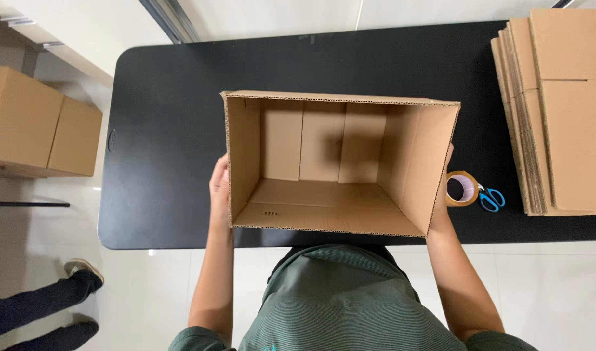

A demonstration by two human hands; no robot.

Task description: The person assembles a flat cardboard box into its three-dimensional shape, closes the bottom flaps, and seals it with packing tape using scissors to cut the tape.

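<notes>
An open brown cardboard box (340, 162) stands on a black table (168, 136), its open top facing me and its inside bare. My left hand (218, 188) presses flat against the box's left outer wall. My right hand (444, 201) is against the right outer wall, mostly hidden behind the box edge. Both hands clamp the box between them near the table's front edge.
A roll of brown packing tape (462, 188) and blue-handled scissors (491, 197) lie just right of the box. A stack of flattened cardboard boxes (558, 110) fills the table's right end. Assembled boxes (38, 123) sit at far left. Another person's legs (44, 305) show lower left.
</notes>
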